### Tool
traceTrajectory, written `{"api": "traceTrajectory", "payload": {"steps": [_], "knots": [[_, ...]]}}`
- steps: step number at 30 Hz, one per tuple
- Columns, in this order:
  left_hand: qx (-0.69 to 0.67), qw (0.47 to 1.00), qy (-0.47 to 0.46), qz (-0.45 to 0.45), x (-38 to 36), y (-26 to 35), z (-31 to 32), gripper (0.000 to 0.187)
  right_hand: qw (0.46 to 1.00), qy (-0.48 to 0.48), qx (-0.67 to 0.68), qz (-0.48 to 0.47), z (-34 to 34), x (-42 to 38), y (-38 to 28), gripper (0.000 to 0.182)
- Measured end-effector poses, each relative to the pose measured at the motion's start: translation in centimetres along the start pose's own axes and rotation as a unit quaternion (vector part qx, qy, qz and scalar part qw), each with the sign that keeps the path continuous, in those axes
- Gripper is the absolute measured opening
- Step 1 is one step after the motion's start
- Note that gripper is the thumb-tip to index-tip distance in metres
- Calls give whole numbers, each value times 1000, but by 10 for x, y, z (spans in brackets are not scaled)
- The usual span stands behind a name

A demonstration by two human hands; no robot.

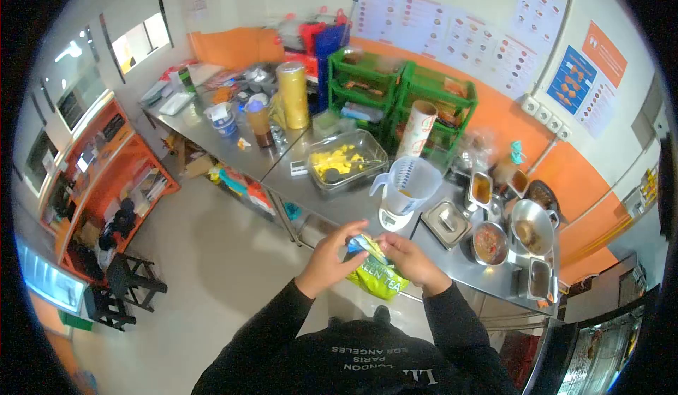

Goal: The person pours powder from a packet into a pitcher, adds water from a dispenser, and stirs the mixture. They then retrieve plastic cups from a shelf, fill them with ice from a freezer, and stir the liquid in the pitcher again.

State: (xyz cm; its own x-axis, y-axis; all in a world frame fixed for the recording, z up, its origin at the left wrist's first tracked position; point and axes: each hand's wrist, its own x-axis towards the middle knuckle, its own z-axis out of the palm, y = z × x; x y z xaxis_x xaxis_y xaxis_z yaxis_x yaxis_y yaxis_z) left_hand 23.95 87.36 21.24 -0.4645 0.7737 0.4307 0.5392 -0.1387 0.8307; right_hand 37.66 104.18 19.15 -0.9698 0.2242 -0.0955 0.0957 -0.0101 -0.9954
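Both hands hold a green pouch printed "GREEN TEA" point(376, 282) in front of my body, just off the table's near edge. My left hand point(330, 257) grips its upper left side, thumb across the front. On the upper right, my right hand point(412, 259) pinches the pouch near its top, which looks folded or crumpled. What is inside the pouch is hidden. Beyond my hands, a clear measuring jug point(415, 183) with a handle stands on a white kitchen scale point(393, 218).
A glass dish point(326, 180) with yellow pieces sits left of the jug. To the right are a lidded steel container point(446, 223), a bowl of sauce point(489, 245) and a large pan point(544, 218). Green crates point(434, 88) stand against the wall. Black stools point(138, 278) are on the floor at left.
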Motion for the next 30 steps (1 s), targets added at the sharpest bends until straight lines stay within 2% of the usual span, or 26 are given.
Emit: {"api": "traceTrajectory", "payload": {"steps": [1, 2, 4, 5, 8, 12, 15, 18, 21, 22, 24, 27, 30], "knots": [[-6, 1000, -18, -23, 0, -3, -2, 33, 999, 13, -8, -33, 3, -1, -2, 38], [-13, 998, -36, -46, 0, -6, -3, 27, 997, 16, 62, -36, 6, -4, -7, 41], [-47, 995, 68, -53, -1, -20, 11, 15, 978, 22, 202, -41, 9, -12, -20, 47], [-63, 989, 119, -55, -1, -23, 15, 13, 990, -35, 97, -97, -1, -14, -13, 55], [-20, 983, 150, -105, -2, -20, 10, 17, 989, 56, -75, -112, 3, -19, -8, 52], [-105, 970, 195, -97, 0, -24, 16, 18, 983, 165, -25, -82, 8, -17, -15, 17], [-155, 963, 198, -101, 1, -17, 19, 17, 974, 212, -17, -77, 7, -16, -6, 13], [-184, 961, 177, -109, 0, -15, 22, 19, 959, 189, 191, -94, 12, -10, 1, 15], [-219, 954, 147, -142, -2, -18, 22, 22, 952, 179, 234, -86, 7, -7, 19, 13], [-244, 946, 143, -162, -4, -14, 20, 22, 964, 203, 104, -136, 13, -15, 5, 13], [-294, 927, 142, -182, -8, -15, 18, 22, 932, 245, -161, -215, 32, -33, -32, 15], [-368, 896, 144, -203, -12, -17, 17, 21, 896, 260, -288, -215, 22, -30, -10, 20], [-409, 878, 130, -214, -14, -15, 20, 19, 825, 327, -358, -290, 28, -27, -11, 12]]}}
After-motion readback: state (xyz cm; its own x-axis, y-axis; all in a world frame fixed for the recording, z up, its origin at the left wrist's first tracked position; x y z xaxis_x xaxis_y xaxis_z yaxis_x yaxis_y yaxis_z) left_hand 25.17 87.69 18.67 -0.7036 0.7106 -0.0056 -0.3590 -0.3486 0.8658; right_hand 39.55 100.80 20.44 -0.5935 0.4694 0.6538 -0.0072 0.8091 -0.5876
